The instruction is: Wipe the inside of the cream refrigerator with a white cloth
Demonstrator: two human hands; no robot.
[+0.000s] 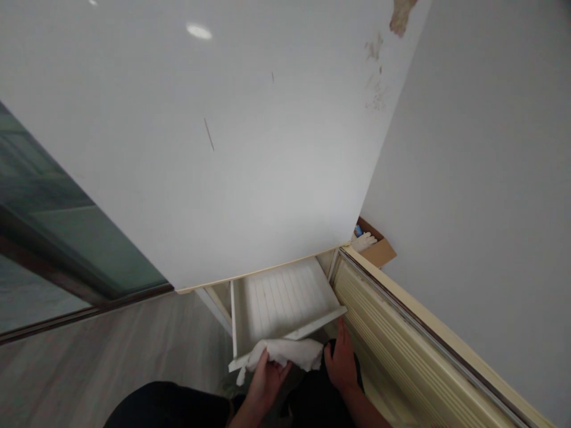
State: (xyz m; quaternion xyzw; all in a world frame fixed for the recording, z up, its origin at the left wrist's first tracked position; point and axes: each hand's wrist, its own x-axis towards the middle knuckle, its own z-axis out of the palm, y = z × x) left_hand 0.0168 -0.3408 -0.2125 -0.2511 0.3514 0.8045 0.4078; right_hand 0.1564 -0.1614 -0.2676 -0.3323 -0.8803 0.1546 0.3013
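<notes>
A white cloth (294,353) hangs along the front edge of a pulled-out white drawer (285,297) with a ribbed bottom. My left hand (266,380) grips the cloth, its fingers curled under the near side. Just right of the cloth, my right hand (342,359) has its fingers stretched forward and its thumb apart, holding nothing. It lies over my dark-clothed knee, close to the drawer's right front corner; whether it touches the drawer I cannot tell.
The drawer sits low in a white fridge (241,166) with scratches and brown marks. Its open door (383,321) with a ridged cream lining stands at right. Behind it is a cardboard box (379,252) holding gloves (363,242). A glass door (66,226) is at left, above grey flooring (134,339).
</notes>
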